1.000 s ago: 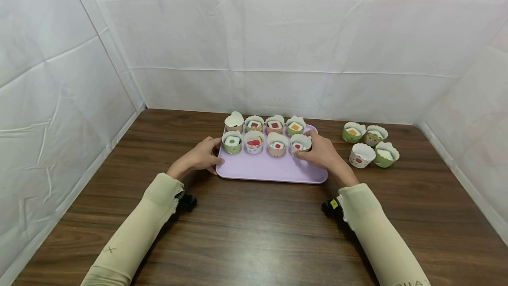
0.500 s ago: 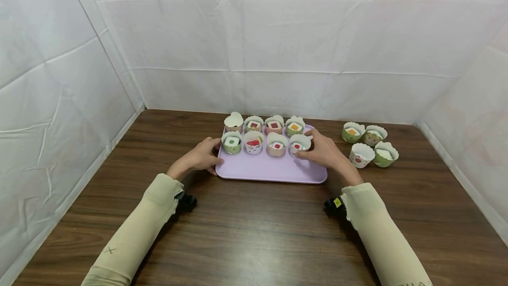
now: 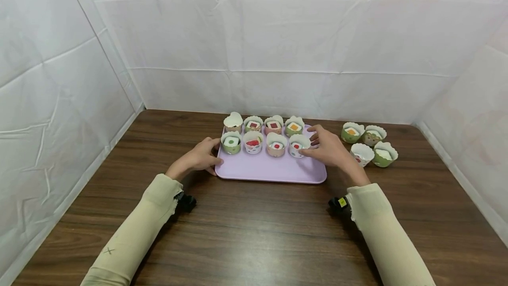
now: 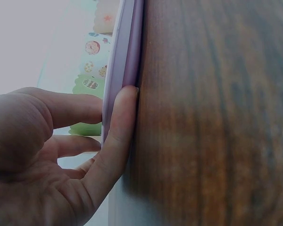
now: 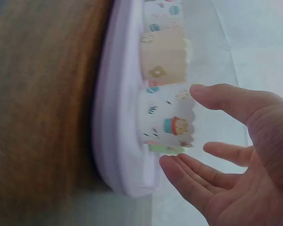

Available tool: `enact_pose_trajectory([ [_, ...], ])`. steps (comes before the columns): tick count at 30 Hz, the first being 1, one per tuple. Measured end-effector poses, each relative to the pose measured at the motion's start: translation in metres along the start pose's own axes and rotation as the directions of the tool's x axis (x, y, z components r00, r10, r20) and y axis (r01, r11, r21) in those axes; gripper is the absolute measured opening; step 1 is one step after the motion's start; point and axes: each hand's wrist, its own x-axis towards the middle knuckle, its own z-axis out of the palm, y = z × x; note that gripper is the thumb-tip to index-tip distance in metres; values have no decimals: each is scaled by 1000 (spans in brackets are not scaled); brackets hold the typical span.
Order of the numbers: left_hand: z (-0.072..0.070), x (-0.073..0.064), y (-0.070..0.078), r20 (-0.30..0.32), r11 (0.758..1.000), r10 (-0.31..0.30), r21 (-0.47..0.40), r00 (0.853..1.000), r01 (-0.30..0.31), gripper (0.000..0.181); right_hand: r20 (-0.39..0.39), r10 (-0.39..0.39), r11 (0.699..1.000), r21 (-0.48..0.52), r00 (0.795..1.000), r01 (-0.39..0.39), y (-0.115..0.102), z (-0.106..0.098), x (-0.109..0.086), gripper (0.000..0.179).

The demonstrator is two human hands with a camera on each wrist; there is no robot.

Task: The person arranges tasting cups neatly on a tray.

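Note:
A pale purple tray (image 3: 270,172) on the table holds two rows of patterned paper baking cups. At its left edge my left hand (image 3: 201,156) holds the rim, with thumb (image 4: 80,109) and a finger (image 4: 122,115) against it in the left wrist view. My right hand (image 3: 327,147) is spread beside the front row's rightmost white baking cup (image 3: 296,149), holding nothing. In the right wrist view that cup (image 5: 165,117) stands upright, fingertips apart from it or barely near its rim. Most cups contain white pieces with coloured tops; the back left cup's (image 3: 233,122) contents are unclear.
Right of the tray, several more baking cups stand grouped: an orange-topped green one (image 3: 352,132), one behind (image 3: 374,136), a white one (image 3: 362,153) partly behind my right hand, and a green one (image 3: 384,154). White sheeting (image 3: 278,56) hangs behind the wooden table (image 3: 254,233).
My right hand has let go of the front row's rightmost cup and drawn back slightly rightward, its fingers spreading. The cup stays on the tray. My left hand has kept its place.

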Motion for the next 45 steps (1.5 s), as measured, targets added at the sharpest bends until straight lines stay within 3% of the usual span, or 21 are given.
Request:
enact_pose_trajectory([
  [13,-1,-1,0,-6,1000,-1,-3,1000,1,79,-99,-67,993,91,993,76,5,-43,-17,66],
  [22,-1,-1,1,-10,1000,4,-2,1000,-4,79,-169,16,990,138,985,7,35,-77,-36,64],
  [35,0,-1,0,-8,1000,-4,-12,1000,4,79,-251,128,991,71,960,-114,95,-103,-61,59],
  [40,1,-1,0,-11,1000,-2,-7,1000,2,78,-233,137,990,52,963,-129,117,-108,-66,58],
  [45,1,0,-1,-8,1000,2,-12,1000,-2,78,-125,136,989,76,983,-128,134,-110,-71,64],
])
